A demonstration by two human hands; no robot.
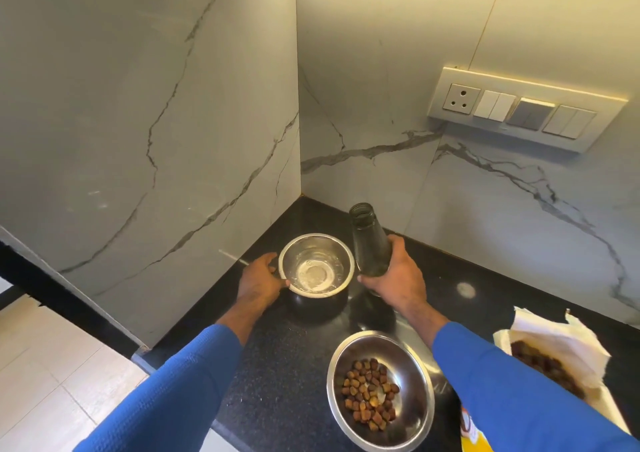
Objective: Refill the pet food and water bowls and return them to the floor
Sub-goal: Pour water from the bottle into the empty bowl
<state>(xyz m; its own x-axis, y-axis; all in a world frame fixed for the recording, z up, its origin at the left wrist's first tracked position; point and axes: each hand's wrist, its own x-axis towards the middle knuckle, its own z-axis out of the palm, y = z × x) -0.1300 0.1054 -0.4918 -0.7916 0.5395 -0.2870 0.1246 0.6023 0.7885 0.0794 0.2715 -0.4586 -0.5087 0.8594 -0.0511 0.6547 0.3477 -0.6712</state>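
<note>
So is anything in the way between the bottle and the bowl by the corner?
Nothing visible. The right hand holds the open bottle right beside the bowl, and the left hand steadies the rim.

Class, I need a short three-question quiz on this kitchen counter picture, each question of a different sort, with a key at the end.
1. True or false: the bottle in the right hand has its cap on.
2. Which bowl holds kibble? A) the bowl near the corner B) the bowl near the counter edge
3. Fill in: the left hand holds the corner bowl by its ____.

Key: 1 false, the mouth is open. 2 B. 3 rim.
</note>
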